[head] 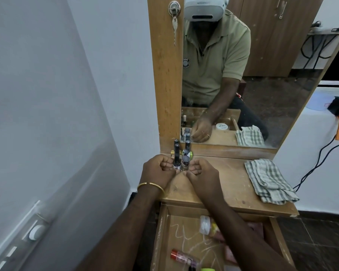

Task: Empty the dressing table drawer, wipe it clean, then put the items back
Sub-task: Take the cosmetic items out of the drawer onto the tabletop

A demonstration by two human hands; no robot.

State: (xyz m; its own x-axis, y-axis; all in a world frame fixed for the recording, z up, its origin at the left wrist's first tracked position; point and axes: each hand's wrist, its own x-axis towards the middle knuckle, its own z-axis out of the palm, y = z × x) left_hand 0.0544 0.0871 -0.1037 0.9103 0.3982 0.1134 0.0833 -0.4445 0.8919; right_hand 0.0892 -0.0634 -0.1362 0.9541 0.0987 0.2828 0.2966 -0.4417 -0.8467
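Bottles (181, 160) stand upright in a tight cluster at the back left of the tabletop (223, 184), and we have them cupped between our curled hands: left hand (157, 173) touching one side, right hand (202, 175) the other. Behind our wrists the open drawer (162, 241) holds more items, nearer our right arm; the checked cloth (268, 180) waits well apart.

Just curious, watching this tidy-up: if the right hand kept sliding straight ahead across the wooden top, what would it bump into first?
Probably the small dark-capped bottles clustered right at its curled fingertips; the right hand nearly touches them already, though depth is unclear.
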